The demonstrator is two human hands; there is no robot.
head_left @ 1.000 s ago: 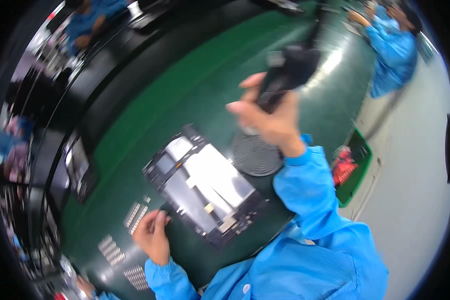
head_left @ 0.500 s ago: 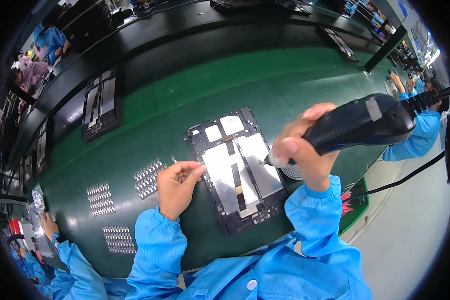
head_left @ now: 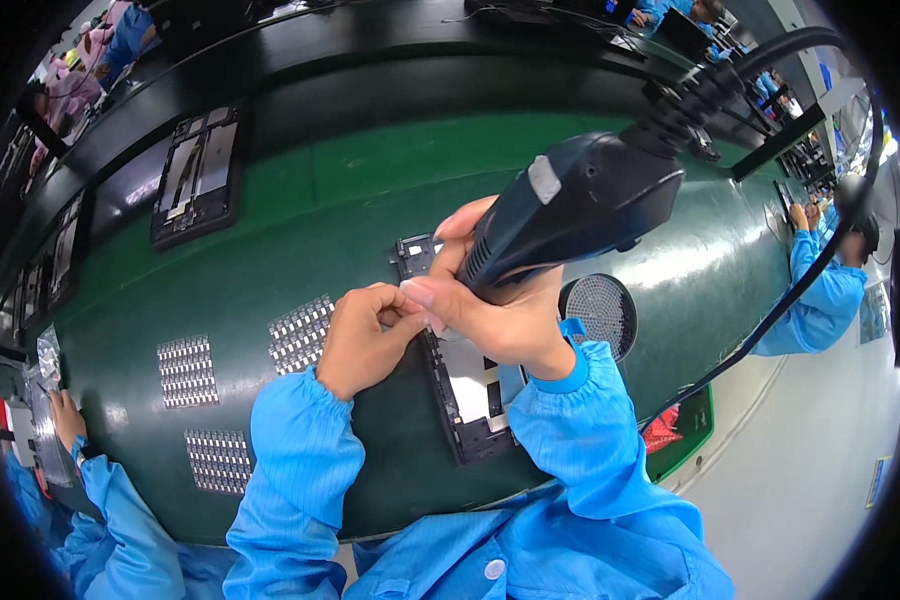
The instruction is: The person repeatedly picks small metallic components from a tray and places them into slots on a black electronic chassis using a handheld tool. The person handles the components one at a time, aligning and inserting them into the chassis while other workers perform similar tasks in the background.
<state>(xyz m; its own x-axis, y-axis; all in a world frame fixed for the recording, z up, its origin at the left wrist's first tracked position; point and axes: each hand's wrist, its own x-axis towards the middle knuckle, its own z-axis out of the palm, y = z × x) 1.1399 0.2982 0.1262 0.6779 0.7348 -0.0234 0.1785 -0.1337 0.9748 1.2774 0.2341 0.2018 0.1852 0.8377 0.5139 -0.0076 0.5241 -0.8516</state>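
Observation:
An opened tablet [head_left: 470, 385], with silver panels and a black frame, lies on the green bench, partly covered by my hands. My right hand [head_left: 515, 325] is wrapped round a black corded electric screwdriver [head_left: 580, 205] slanting over the tablet; its tip is hidden behind my fingers. Beside it, my left hand [head_left: 365, 335] pinches at the tablet's left edge, its fingertips meeting my right fingers. Whatever sits in that pinch is too small to make out. To the left lies a sheet of small metallic parts [head_left: 303, 330], its right side near my left hand.
Two more part sheets [head_left: 187, 371] lie farther left. A round perforated dish [head_left: 602, 315] stands right of the tablet. The screwdriver's cable [head_left: 760, 335] loops down the right side. Another opened tablet [head_left: 197, 175] rests at the far left. A co-worker's hand [head_left: 67, 420] is at the left edge.
My right hand has brought the screwdriver leftward across the tablet to meet my left hand, and the tool's body now tilts more upright. The left hand stays pinched near the tablet's edge.

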